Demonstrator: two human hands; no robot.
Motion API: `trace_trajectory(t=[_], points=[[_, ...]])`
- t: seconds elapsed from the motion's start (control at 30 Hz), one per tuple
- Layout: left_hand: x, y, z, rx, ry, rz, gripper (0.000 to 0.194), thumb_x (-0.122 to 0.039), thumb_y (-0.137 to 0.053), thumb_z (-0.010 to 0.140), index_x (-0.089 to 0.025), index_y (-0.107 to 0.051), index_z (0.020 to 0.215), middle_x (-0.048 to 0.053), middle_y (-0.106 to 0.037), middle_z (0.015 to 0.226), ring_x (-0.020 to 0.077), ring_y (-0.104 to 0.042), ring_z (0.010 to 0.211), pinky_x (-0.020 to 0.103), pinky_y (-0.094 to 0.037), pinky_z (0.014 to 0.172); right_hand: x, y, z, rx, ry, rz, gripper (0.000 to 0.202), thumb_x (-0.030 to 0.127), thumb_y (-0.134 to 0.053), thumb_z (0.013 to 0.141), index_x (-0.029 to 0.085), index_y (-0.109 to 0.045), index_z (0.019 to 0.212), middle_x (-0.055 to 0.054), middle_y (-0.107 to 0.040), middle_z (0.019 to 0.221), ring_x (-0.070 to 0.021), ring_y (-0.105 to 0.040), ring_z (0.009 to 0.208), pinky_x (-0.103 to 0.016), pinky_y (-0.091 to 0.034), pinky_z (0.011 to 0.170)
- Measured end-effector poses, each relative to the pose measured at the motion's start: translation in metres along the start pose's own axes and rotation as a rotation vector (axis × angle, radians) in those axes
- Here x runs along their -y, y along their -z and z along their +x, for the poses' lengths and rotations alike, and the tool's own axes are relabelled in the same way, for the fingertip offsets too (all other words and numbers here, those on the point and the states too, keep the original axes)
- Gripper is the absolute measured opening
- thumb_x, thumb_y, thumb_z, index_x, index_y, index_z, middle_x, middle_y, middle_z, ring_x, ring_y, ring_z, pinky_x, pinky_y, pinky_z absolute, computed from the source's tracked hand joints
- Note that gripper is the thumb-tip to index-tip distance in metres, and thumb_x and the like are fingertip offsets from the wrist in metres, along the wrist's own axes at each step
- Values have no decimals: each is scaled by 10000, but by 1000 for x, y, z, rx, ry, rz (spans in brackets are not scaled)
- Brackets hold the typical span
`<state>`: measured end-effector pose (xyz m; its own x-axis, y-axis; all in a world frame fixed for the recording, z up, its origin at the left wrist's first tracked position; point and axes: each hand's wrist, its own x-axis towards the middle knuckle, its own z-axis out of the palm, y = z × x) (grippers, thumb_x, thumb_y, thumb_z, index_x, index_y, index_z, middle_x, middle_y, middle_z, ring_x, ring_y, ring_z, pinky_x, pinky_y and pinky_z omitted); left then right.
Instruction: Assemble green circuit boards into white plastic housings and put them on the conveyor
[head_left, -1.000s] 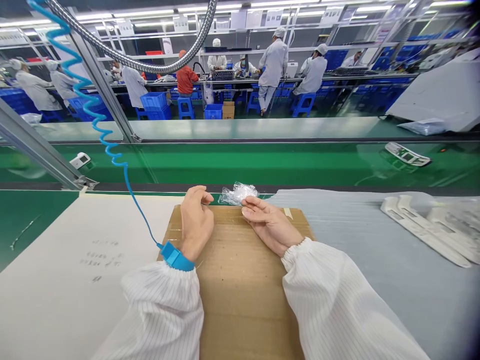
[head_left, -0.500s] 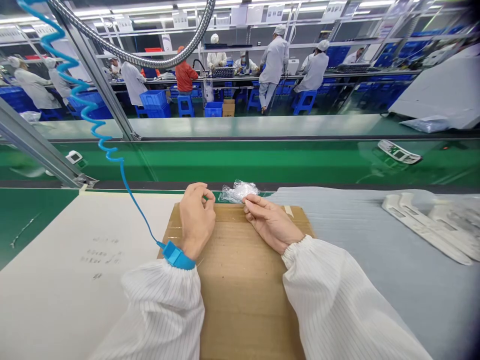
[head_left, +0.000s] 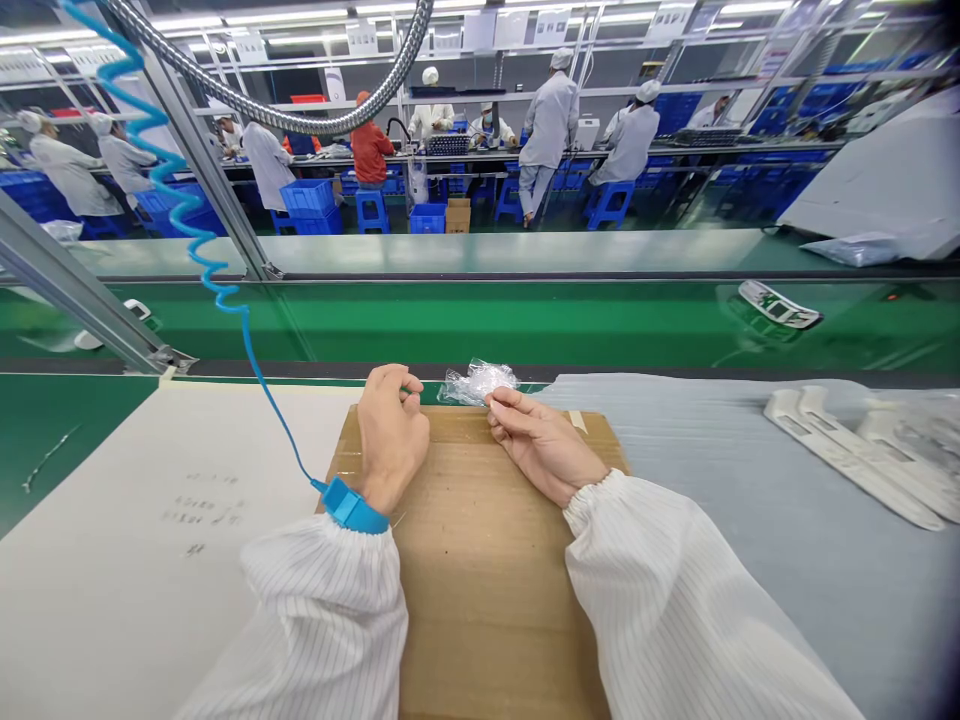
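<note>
My left hand (head_left: 394,435) is above the far left part of a brown cardboard sheet (head_left: 499,580). Its fingers curl loosely, thumb and forefinger tips slightly apart, and nothing shows between them. A blue wrist strap (head_left: 352,505) with a coiled blue cord (head_left: 259,375) is around that wrist. Thumb and forefinger of my right hand (head_left: 544,445) are pinched together over the cardboard's far edge. What they hold, if anything, is too small to make out. Just behind those fingertips lies a crumpled clear plastic bag (head_left: 474,382); I cannot tell whether they touch it.
Beyond the cardboard runs a green conveyor belt (head_left: 480,325), carrying a white device housing (head_left: 780,305) at right. White plastic parts (head_left: 855,450) lie on grey foam sheet (head_left: 697,450) to my right. White paper with handwriting (head_left: 112,580) covers the left. Several people sit or stand at a far bench.
The white housings on the belt have shifted left. My left hand has turned slightly, its forefinger straighter. My right hand has stayed put, and the coiled cord has swung a little right.
</note>
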<state>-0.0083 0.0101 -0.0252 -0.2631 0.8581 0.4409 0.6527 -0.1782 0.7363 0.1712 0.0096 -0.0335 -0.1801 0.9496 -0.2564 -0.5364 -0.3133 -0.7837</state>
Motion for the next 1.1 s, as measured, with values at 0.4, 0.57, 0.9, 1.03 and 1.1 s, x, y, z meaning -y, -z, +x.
trace_trajectory(t=[0.4, 0.57, 0.9, 1.03, 1.1], points=[[6, -1, 1, -31, -119, 49, 278, -78, -360, 919, -189, -614, 935, 78, -654, 1091, 238, -567, 1051, 414, -426, 926, 1, 0, 0, -4, -8, -3, 297, 226, -928, 591, 170, -744, 817, -2, -598, 839, -75, -503, 746, -179, -430, 665], [5, -2, 0, -46, -100, 47, 201, -32, -424, 841, -191, -547, 841, 75, -604, 976, 217, -566, 941, 369, -441, 832, 2, -2, -1, -17, -11, 6, 309, 230, -940, 562, 176, -743, 794, -2, -596, 832, -82, -501, 745, -181, -432, 647], [2, -2, 0, -6, -68, -2, 222, -55, -408, 880, -193, -541, 992, 65, -571, 970, 194, -552, 903, 349, -446, 814, 2, -1, 0, -9, 1, -17, 307, 243, -934, 568, 187, -732, 792, -3, -595, 840, -92, -501, 744, -206, -441, 644], [2, -1, 0, -12, -40, 29, 237, -47, -408, 871, -186, -537, 1014, 70, -535, 963, 199, -542, 895, 360, -449, 820, 1, 0, 0, 18, 9, -29, 298, 245, -918, 597, 195, -721, 815, -1, -600, 844, -94, -503, 739, -238, -441, 673], [2, 0, 0, -16, -66, 29, 256, -50, -405, 881, -188, -551, 1039, 74, -518, 984, 199, -543, 913, 361, -452, 832, 1, 0, 0, 9, 12, -32, 290, 238, -910, 607, 192, -716, 818, -1, -598, 843, -95, -505, 736, -246, -435, 677]])
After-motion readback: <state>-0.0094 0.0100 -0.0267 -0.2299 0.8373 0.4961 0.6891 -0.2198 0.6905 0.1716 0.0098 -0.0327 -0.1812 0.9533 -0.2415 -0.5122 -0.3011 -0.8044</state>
